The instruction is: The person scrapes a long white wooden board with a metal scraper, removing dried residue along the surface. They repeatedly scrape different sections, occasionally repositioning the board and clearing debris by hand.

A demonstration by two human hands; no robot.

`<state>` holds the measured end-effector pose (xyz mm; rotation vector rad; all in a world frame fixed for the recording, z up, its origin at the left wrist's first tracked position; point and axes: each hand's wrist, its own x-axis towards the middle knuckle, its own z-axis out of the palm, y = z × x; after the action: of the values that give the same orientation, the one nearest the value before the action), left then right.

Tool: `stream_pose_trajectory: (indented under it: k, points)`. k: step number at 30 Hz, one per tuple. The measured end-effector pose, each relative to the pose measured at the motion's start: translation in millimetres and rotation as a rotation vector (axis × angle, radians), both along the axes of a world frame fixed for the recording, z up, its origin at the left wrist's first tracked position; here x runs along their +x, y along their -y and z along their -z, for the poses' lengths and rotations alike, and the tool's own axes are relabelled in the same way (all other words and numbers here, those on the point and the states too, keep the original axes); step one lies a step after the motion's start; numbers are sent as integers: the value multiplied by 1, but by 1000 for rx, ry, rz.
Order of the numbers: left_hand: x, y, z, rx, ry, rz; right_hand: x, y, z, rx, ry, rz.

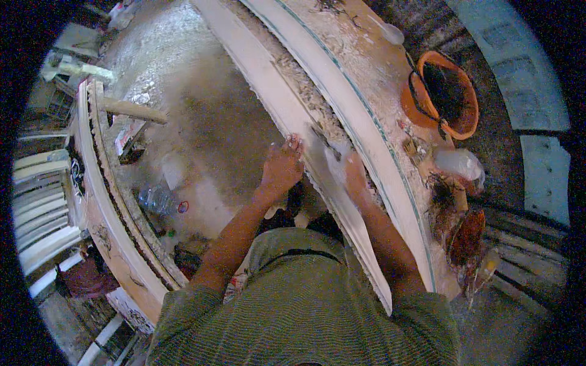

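A person's left grip (284,163) is beside the near edge of a long, pale strip with a ragged edge (281,104), fingers curled against it; whether they close on it, I cannot tell. The right grip (358,177), blurred, rests at the strip's other side, and its hold is unclear too. The strip runs between both grips, from far ahead down to the right forearm. Just ahead of the right grip lies a slim dark piece (325,139). Right of that grip, a second pale strip with a green edge (377,158) runs alongside. Farther right and ahead are an orange bucket (417,108) and clear plastic bag (461,163). Well left of the left grip lies a clear plastic bottle (157,201).
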<state>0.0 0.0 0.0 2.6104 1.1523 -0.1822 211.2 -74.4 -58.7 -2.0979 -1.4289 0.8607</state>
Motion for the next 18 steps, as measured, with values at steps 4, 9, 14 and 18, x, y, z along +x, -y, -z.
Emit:
stream_pose_trajectory:
  k: [4, 9, 14, 18]
  points:
    - [1, -6, -3, 14, 39, -12, 0, 24, -74, 2, -312, 253]
    - [-2, 4, 8, 84, 134, 5, -20, -1, -98, -51, -902, 497]
    - [-1, 3, 13, 50, 102, 6, -53, -33, -77, -42, -937, 671]
    - [4, -8, 4, 32, 27, 11, -52, -37, -80, -95, -1024, 665]
